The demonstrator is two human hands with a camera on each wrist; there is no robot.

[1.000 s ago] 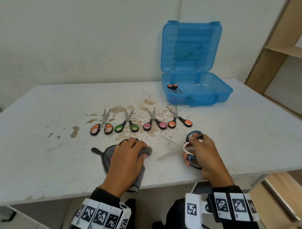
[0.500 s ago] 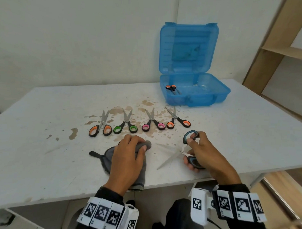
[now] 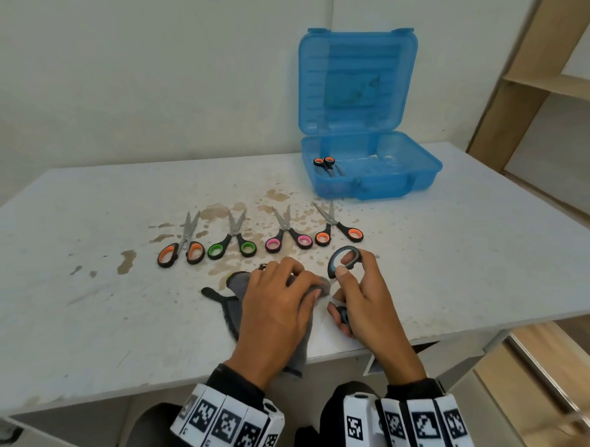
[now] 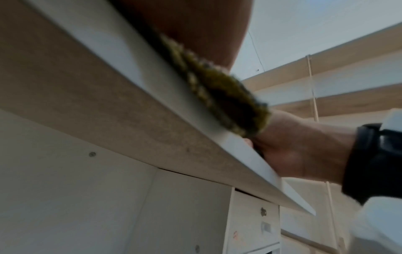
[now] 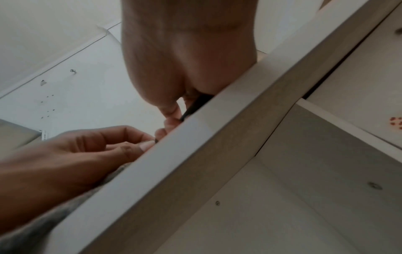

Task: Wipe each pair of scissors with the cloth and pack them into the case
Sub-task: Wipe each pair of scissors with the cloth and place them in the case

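My right hand (image 3: pixel 351 289) grips a pair of grey-blue-handled scissors (image 3: pixel 344 260) by both handle loops near the table's front edge. Its blades are hidden under the grey cloth (image 3: pixel 234 288), which my left hand (image 3: pixel 305 280) clamps over them with curled fingers. The right wrist view shows my left hand (image 5: pixel 87 151) meeting the dark scissor handle (image 5: pixel 195 104) at the table edge. The open blue case (image 3: pixel 422 174) stands at the back right and holds one orange-handled pair (image 3: pixel 325 164).
A row of scissors lies beyond my hands: orange-handled (image 3: pixel 182 249), green-handled (image 3: pixel 232 244), pink-handled (image 3: pixel 288 239) and another orange-handled pair (image 3: pixel 338 231), among brown stains (image 3: pixel 126 261). A wooden shelf unit (image 3: pixel 526 84) stands to the right. The cloth hangs over the table's front edge (image 3: pixel 80 393).
My left hand slid the cloth right, over the blades that lay bare before. My right hand brought the scissors in toward the cloth, and the two hands now touch.
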